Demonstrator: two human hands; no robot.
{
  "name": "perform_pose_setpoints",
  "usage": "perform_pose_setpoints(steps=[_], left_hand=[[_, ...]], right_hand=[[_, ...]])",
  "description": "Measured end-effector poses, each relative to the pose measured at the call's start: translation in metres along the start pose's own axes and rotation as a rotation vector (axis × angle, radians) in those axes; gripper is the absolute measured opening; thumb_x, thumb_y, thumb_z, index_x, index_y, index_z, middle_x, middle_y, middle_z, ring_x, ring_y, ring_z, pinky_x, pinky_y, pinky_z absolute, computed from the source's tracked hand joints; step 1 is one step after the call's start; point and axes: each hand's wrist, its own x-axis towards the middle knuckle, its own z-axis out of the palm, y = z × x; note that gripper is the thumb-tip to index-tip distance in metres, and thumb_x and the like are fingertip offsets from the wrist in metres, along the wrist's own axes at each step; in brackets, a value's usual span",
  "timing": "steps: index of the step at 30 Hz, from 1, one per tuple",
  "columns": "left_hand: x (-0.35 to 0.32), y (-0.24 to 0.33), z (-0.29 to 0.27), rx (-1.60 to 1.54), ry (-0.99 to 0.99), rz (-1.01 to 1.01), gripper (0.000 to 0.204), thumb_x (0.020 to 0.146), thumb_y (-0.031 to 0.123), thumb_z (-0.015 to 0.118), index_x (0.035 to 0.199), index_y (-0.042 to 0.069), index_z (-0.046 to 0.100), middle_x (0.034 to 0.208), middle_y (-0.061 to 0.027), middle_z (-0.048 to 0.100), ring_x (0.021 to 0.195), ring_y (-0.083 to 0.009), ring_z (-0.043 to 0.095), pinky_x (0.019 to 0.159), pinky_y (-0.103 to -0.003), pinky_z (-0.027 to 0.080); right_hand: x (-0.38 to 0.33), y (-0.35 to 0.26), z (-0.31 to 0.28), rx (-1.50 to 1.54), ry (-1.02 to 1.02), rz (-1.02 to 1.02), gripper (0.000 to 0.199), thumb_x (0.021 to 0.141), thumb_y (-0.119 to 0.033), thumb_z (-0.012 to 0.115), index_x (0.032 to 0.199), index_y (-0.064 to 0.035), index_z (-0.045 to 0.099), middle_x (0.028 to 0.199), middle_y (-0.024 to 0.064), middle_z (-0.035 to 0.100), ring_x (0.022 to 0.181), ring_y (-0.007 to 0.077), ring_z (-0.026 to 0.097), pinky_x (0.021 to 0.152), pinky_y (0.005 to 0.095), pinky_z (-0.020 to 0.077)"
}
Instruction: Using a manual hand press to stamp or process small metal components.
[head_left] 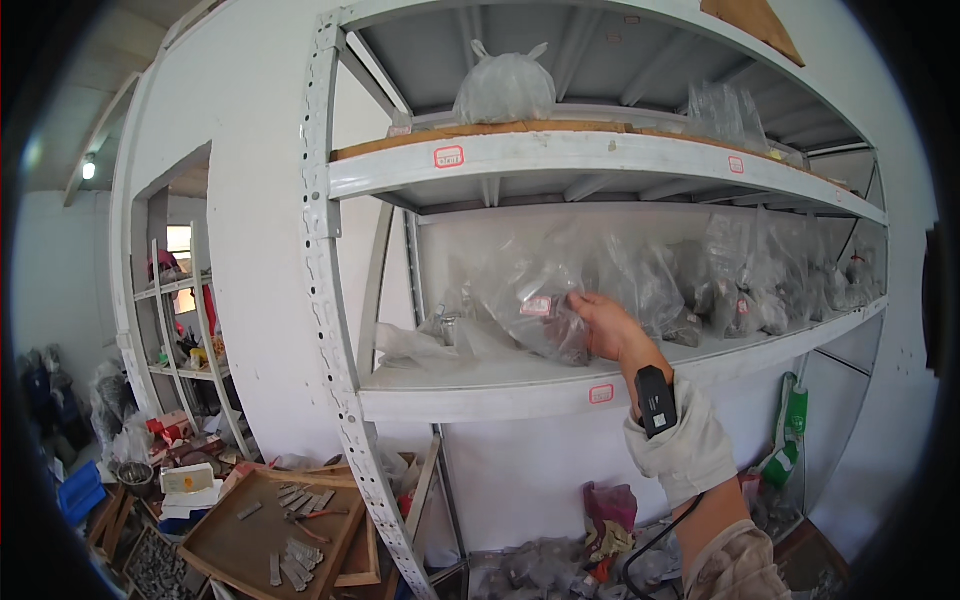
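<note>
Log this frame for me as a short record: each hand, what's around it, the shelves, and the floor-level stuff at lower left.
Right hand: touching the right side of a labelled bag; how firmly it grips is unclear
Left hand: out of view
Wrist: black device
Labelled bag: clear plastic, red-framed label on its front, resting on the middle shelf
Right of hand: more clear bags, contents hard to make out
Upper shelf: knotted bag
Lower left: wooden tray with metal strips and orange-handled pliers
</note>
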Motion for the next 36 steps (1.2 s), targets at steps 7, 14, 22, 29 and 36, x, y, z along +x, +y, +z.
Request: perform_pose_setpoints(steps=[7, 14, 22, 29, 36], left_hand=[[0.006, -0.006, -0.003, 0.040, 0.009, 0.025, 0.008, 0.069, 0.001, 0.054, 0.067, 0.001, 0.046, 0.064, -0.0164, 0.049, 0.062, -0.0338, 0.047, 0.054, -0.040, 0.036], [0.008, 0.017, -0.004, -0.848, 0.160, -0.637, 0.017, 0.074, 0.005, 0.052, 0.063, 0.004, 0.039, 0.058, -0.0108, 0.039, 0.054, -0.0256, 0.035, 0.051, -0.038, 0.030], [0.004, 0.001, -0.007, -0.065, 0.008, -0.074, 0.016, 0.071, 0.000, 0.053, 0.062, 0.004, 0.041, 0.058, -0.0100, 0.040, 0.054, -0.0251, 0.036, 0.050, -0.037, 0.032], [0.007, 0.022, -0.010, -0.444, 0.053, -0.316, 0.021, 0.078, 0.003, 0.049, 0.061, 0.007, 0.039, 0.057, -0.0048, 0.036, 0.052, -0.0190, 0.033, 0.049, -0.034, 0.032], [0.006, 0.050, -0.011, -0.779, 0.145, -0.658, 0.028, 0.083, 0.007, 0.044, 0.059, 0.010, 0.030, 0.055, -0.0014, 0.028, 0.048, -0.0143, 0.023, 0.047, -0.031, 0.027]], right_hand=[[-0.013, -0.003, 0.004, -0.050, -0.012, -0.041, 0.031, 0.089, -0.026, 0.051, 0.110, -0.0038, 0.050, 0.103, 0.0047, 0.053, 0.095, 0.0183, 0.050, 0.078, 0.0358, 0.0437], [-0.022, -0.008, 0.015, -0.061, -0.017, -0.047, 0.026, 0.089, -0.022, 0.050, 0.109, -0.0049, 0.051, 0.100, 0.0035, 0.053, 0.092, 0.0165, 0.052, 0.075, 0.0350, 0.0448], [-0.014, 0.002, -0.002, -0.011, -0.077, -0.057, 0.024, 0.088, -0.023, 0.051, 0.108, -0.0085, 0.054, 0.101, 0.0009, 0.054, 0.092, 0.0155, 0.052, 0.075, 0.0341, 0.0443], [-0.014, 0.004, -0.002, -0.024, -0.053, -0.050, 0.024, 0.088, -0.024, 0.053, 0.108, -0.0106, 0.054, 0.102, -0.0001, 0.054, 0.095, 0.0145, 0.050, 0.078, 0.0342, 0.0418], [-0.011, 0.007, -0.005, -0.028, -0.152, -0.065, 0.023, 0.087, -0.024, 0.053, 0.107, -0.0123, 0.055, 0.101, -0.0005, 0.056, 0.094, 0.0163, 0.052, 0.078, 0.0355, 0.0419]])
